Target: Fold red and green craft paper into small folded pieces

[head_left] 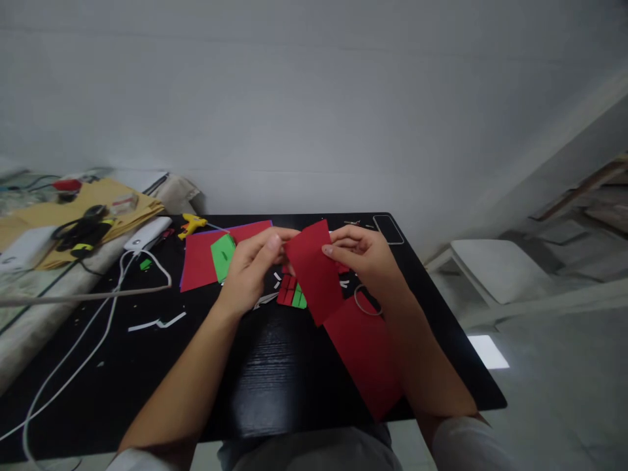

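Note:
A red paper piece (316, 275) is held up over the table between my two hands. My left hand (255, 265) pinches its upper left corner between thumb and fingers. On the right edge, my right hand (366, 255) grips the same piece with the thumb in front. Below it, a larger red sheet (366, 356) lies on the black table, partly under my right forearm. Small red pieces (287, 290) and green pieces (299, 297) lie behind the held paper, which hides part of them. A pale ring (367, 301) shows by my right wrist.
A yellow glue gun (191, 226) lies at the back left beside a red sheet (199, 261) and a green piece (223, 255). White cables (110, 314) cross the left side near a power strip (148, 233). A phone-like frame (388, 229) rests back right. A white stool (500, 268) stands right.

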`<act>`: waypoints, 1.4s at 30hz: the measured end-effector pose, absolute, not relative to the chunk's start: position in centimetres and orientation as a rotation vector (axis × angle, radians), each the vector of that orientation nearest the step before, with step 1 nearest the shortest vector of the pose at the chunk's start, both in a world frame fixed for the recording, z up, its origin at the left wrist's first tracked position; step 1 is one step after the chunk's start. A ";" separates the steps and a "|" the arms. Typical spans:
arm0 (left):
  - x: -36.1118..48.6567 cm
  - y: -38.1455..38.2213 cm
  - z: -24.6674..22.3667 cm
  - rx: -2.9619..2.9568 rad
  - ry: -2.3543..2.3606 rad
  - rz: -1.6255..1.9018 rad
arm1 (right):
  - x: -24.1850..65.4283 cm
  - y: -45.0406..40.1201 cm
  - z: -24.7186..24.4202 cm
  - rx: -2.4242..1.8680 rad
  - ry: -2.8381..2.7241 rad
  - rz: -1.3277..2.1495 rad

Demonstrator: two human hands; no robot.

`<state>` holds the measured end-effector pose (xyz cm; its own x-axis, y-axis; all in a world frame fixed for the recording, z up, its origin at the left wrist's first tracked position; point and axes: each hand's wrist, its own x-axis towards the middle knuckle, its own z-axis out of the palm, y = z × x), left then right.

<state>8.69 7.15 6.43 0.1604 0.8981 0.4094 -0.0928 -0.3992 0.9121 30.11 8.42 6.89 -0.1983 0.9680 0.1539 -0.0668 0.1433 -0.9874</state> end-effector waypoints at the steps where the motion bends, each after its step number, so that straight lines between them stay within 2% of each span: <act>1: 8.5 7.2 6.3 1.502 0.777 1.365 | 30.1 8.4 6.9 -0.973 -1.359 1.278; 7: 8.6 7.9 5.9 1.491 0.813 1.319 | 29.7 8.2 6.5 -1.048 -1.296 1.269; 19: 9.5 7.7 5.2 1.585 0.906 1.272 | 28.3 8.0 5.3 -0.867 -1.320 1.198; 22: 9.8 7.6 5.0 1.582 0.894 1.241 | 27.9 7.6 5.1 -0.945 -1.382 1.043; 26: 10.2 7.5 4.8 1.615 0.879 1.261 | 27.6 6.9 5.3 -1.094 -1.539 0.664; 30: 10.3 7.6 4.3 1.629 0.878 1.251 | 27.5 6.6 5.7 -1.048 -1.687 0.526; 35: 10.1 7.6 4.2 1.657 0.932 1.276 | 28.1 6.5 5.8 -0.900 -1.749 0.704; 42: 10.1 7.2 4.6 1.600 0.918 1.261 | 28.9 6.4 6.6 -0.817 -1.414 1.129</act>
